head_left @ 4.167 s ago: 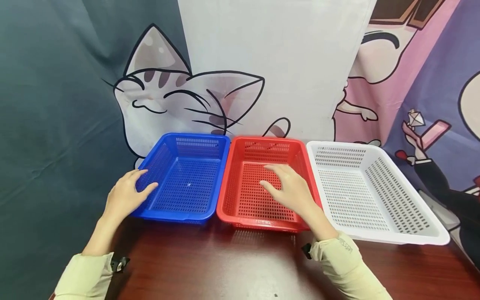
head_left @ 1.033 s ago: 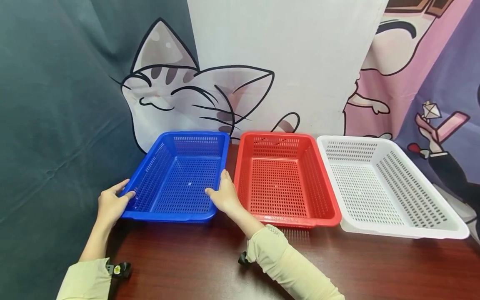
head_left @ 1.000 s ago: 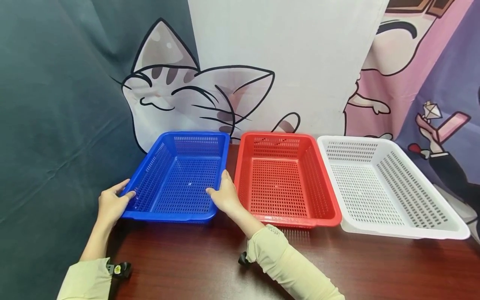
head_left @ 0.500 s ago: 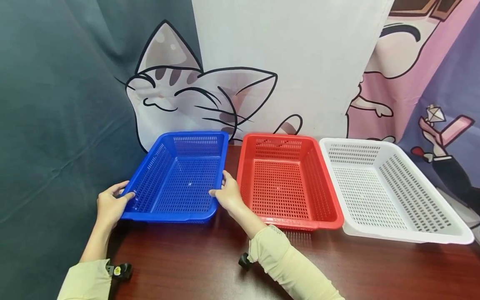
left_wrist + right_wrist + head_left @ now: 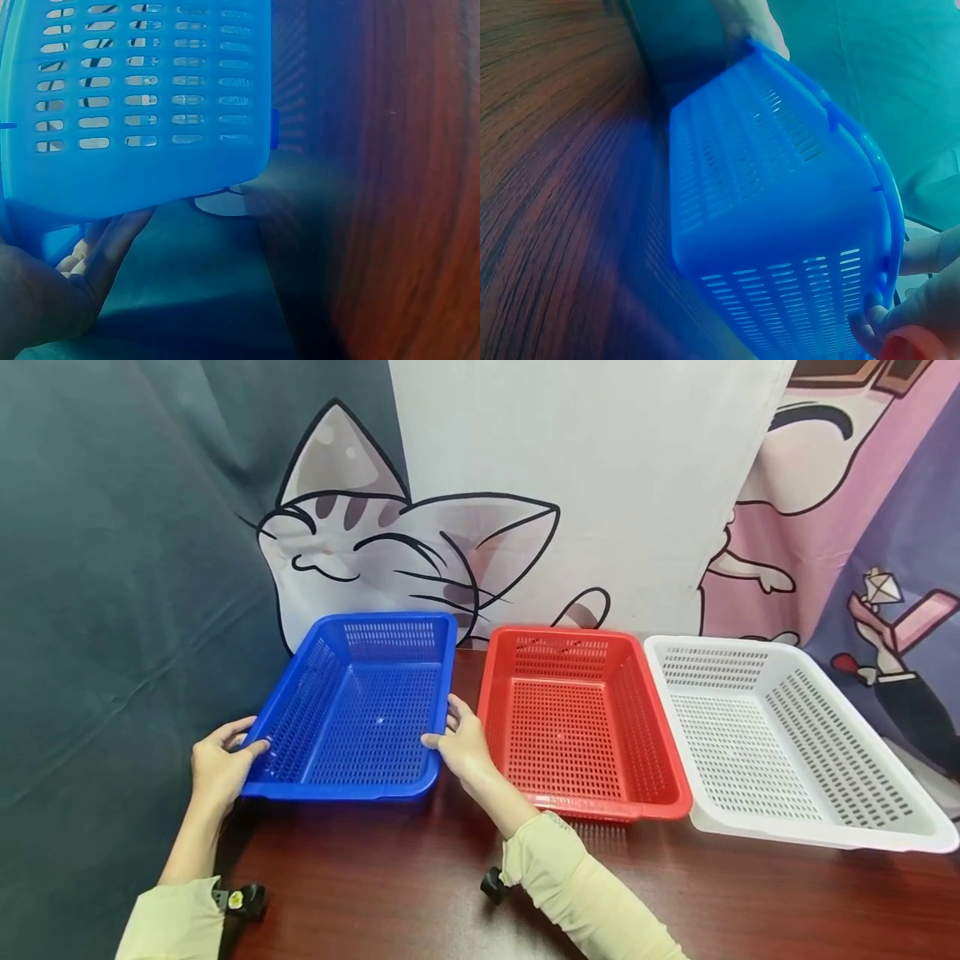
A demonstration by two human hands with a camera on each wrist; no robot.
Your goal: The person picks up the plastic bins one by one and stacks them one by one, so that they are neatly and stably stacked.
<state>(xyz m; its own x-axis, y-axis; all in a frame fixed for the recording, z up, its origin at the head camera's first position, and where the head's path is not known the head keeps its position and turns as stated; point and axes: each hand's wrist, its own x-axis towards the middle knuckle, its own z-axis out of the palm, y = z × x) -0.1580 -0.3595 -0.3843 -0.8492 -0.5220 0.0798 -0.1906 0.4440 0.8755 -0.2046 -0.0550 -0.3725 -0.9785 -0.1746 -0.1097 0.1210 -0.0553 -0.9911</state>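
Observation:
A blue perforated plastic basket (image 5: 367, 727) is at the left in the head view, with nothing inside. My left hand (image 5: 221, 767) grips its left rim near the front corner, thumb over the inside edge and fingers outside. On the opposite rim, my right hand (image 5: 463, 745) pinches the edge, thumb inside, fingers out. The right wrist view shows the basket's outer walls (image 5: 780, 225) and right-hand fingers (image 5: 930, 251) at the rim. In the left wrist view, left-hand fingers (image 5: 112, 244) lie beneath the rim beside the slotted wall (image 5: 150, 169).
A red basket (image 5: 585, 806) stands right of the blue one across a narrow gap. Beside it is a white basket (image 5: 832, 835). All rest on or over a dark reddish wooden table (image 5: 360, 885). A printed cloth backdrop (image 5: 600, 485) hangs behind, and dark cloth (image 5: 112, 635) borders the left.
Both hands, earlier held loosely over the blue and red baskets, now hold the blue basket. A gap has opened between blue and red. Lately the blue basket's back rim has risen slightly.

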